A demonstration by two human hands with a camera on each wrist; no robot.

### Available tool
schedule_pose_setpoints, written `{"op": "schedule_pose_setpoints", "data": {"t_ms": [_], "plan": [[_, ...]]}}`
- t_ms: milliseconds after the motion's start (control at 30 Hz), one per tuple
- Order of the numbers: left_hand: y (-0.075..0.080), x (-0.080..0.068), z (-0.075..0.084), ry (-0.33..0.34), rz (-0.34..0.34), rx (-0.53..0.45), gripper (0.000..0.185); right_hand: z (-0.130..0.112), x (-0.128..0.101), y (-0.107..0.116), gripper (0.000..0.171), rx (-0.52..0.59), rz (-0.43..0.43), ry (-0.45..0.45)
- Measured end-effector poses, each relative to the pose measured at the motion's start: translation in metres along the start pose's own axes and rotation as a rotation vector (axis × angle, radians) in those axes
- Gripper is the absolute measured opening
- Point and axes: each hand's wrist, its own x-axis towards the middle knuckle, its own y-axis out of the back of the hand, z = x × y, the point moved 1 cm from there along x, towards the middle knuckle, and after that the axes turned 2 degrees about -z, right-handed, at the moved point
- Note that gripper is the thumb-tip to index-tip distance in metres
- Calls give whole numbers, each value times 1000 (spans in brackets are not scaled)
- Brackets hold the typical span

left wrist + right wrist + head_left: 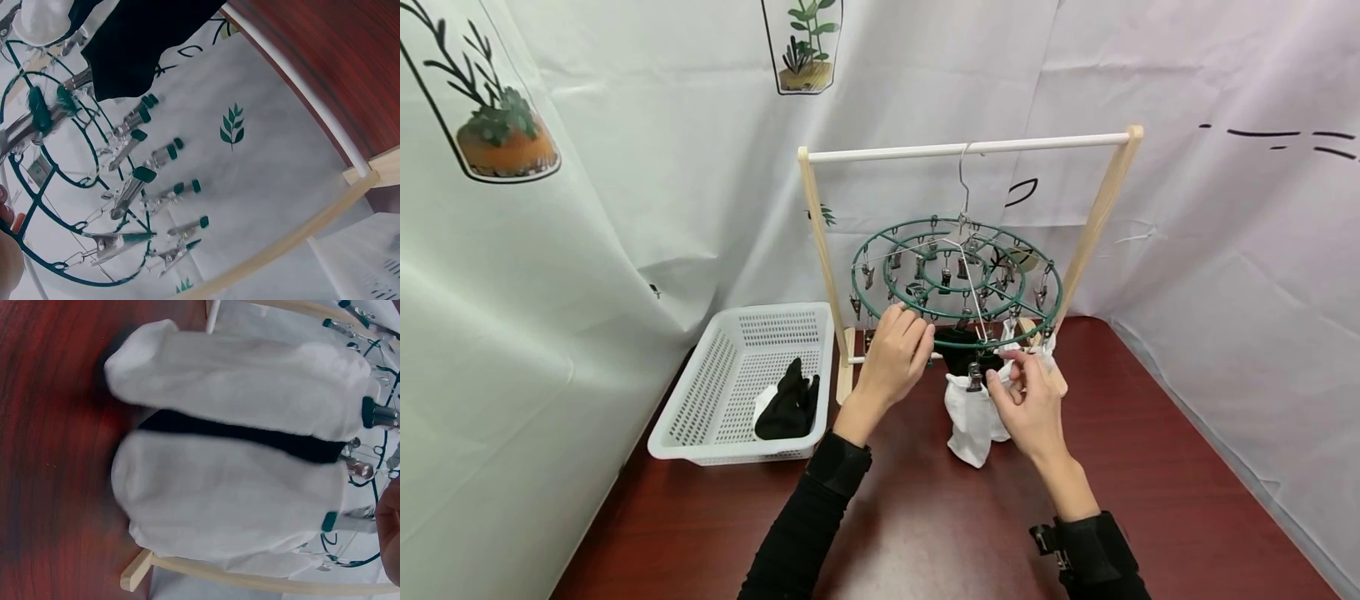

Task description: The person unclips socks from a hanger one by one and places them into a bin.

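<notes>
A round green clip hanger [1051, 287] hangs by its hook, with small metal clips around its rings. My left hand [895, 346] grips the front-left of its outer ring, fingers curled over it. My right hand [1032, 400] is at the front right, thumb and index finger apart beside a metal clip [974, 377]. That clip holds a white sock [970, 421], which dangles over the table. Another white sock [250, 381] hangs alongside in the right wrist view, with a black sock [250, 434] showing between the two. The right fingers are mostly out of the right wrist view.
A white perforated basket [700, 400] stands at the left with a black sock [786, 408] and something white inside. The hanger's hook sits on the white bar [910, 152] of a wooden-sided rack [822, 242]. All stands on a dark red table [910, 517] against a printed curtain.
</notes>
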Motion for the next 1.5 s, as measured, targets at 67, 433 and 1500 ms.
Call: {"op": "schedule_pose_setpoints", "data": {"t_ms": [67, 433, 1500], "plan": [[1, 0, -3, 8, 7, -4, 30, -2, 1, -2, 32, -21, -97, -21], [4, -2, -7, 15, 14, -5, 31, -9, 9, -18, 22, -108, -277, 20], [-2, -44, 17, 91, 139, -65, 29, -5, 3, -22, 42, -62, -122, 123]]}}
